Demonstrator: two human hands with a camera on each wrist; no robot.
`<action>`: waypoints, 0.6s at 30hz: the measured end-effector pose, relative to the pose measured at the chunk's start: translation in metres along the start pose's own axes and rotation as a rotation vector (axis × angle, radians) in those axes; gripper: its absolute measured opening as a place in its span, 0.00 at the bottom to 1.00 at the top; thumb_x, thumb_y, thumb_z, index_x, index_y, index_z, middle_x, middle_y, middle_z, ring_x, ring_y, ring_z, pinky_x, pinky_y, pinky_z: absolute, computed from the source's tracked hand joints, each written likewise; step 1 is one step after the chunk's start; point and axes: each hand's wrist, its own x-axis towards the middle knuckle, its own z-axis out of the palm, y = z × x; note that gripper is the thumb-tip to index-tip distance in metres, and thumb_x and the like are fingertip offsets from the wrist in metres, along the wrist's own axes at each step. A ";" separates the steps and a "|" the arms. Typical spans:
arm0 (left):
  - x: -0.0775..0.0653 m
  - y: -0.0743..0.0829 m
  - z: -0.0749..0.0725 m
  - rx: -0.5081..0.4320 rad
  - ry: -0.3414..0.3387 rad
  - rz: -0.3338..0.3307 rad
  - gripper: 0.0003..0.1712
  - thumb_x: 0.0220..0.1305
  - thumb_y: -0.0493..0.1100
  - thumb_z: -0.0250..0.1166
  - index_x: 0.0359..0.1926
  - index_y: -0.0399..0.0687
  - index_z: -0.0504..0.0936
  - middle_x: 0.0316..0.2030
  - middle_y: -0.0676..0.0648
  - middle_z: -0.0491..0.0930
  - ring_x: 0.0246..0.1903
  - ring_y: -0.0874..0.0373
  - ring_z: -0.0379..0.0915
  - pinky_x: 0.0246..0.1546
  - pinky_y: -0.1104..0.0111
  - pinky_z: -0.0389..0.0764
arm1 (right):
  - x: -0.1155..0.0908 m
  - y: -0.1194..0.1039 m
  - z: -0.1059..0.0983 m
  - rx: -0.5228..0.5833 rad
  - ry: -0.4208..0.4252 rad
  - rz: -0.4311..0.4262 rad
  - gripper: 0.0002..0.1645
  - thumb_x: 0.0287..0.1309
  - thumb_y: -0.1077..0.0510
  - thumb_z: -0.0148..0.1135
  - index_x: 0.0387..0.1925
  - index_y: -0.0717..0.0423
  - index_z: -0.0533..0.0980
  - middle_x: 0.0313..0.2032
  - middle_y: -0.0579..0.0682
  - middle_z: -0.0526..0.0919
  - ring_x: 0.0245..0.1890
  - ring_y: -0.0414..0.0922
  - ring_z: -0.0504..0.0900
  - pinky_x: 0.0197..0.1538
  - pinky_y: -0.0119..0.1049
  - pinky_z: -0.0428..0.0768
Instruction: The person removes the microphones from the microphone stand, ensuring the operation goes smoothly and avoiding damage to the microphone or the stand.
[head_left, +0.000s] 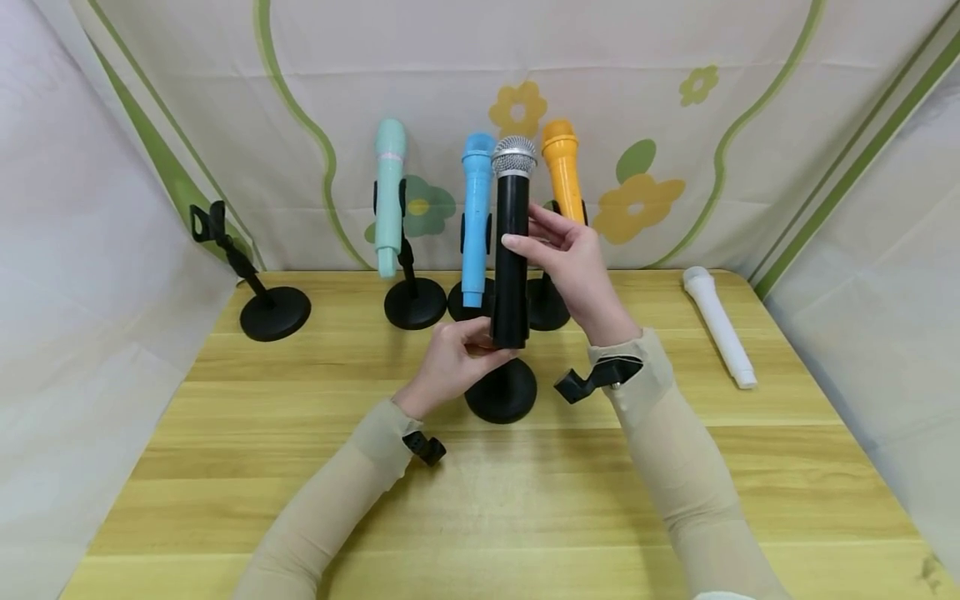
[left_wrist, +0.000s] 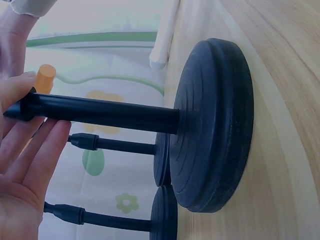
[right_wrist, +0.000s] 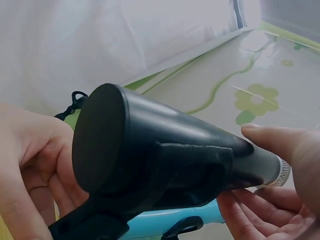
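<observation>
In the head view my right hand [head_left: 573,262] holds a black microphone [head_left: 513,258] with a silver mesh head, thumb on the front and fingers behind. The microphone tilts with its flat end toward me. Against its lower body lies the black clip [right_wrist: 195,175] of a desk stand, seen in the right wrist view. My left hand [head_left: 447,364] grips that stand near the top of its stem [left_wrist: 107,112], just under the clip. The stand's round base [head_left: 501,402] rests on the wooden table, in front of the other stands.
Behind stand a mint green microphone [head_left: 389,187], a blue microphone [head_left: 475,221] and an orange microphone [head_left: 564,171] in black stands. At the left is a stand [head_left: 274,314] with a bare clip. A white microphone [head_left: 720,329] lies at the table's right side.
</observation>
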 end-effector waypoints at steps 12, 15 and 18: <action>-0.002 -0.023 0.001 -0.041 -0.018 0.003 0.15 0.61 0.35 0.75 0.49 0.44 0.87 0.41 0.50 0.88 0.36 0.60 0.86 0.38 0.66 0.87 | -0.016 0.014 -0.004 -0.064 -0.114 0.047 0.36 0.61 0.55 0.73 0.69 0.57 0.73 0.54 0.58 0.83 0.50 0.51 0.84 0.57 0.43 0.82; -0.002 -0.014 0.000 -0.041 -0.011 -0.005 0.16 0.59 0.30 0.75 0.49 0.40 0.86 0.40 0.46 0.88 0.35 0.56 0.87 0.38 0.63 0.88 | -0.020 0.015 -0.004 -0.082 -0.133 0.048 0.36 0.61 0.54 0.73 0.69 0.57 0.73 0.54 0.58 0.83 0.50 0.51 0.84 0.58 0.43 0.81; -0.001 0.000 -0.001 -0.036 -0.003 -0.016 0.16 0.57 0.26 0.74 0.48 0.36 0.86 0.40 0.42 0.88 0.35 0.51 0.87 0.38 0.61 0.88 | -0.023 0.016 -0.004 -0.089 -0.139 0.050 0.35 0.62 0.54 0.73 0.69 0.57 0.73 0.54 0.57 0.83 0.51 0.51 0.83 0.58 0.43 0.81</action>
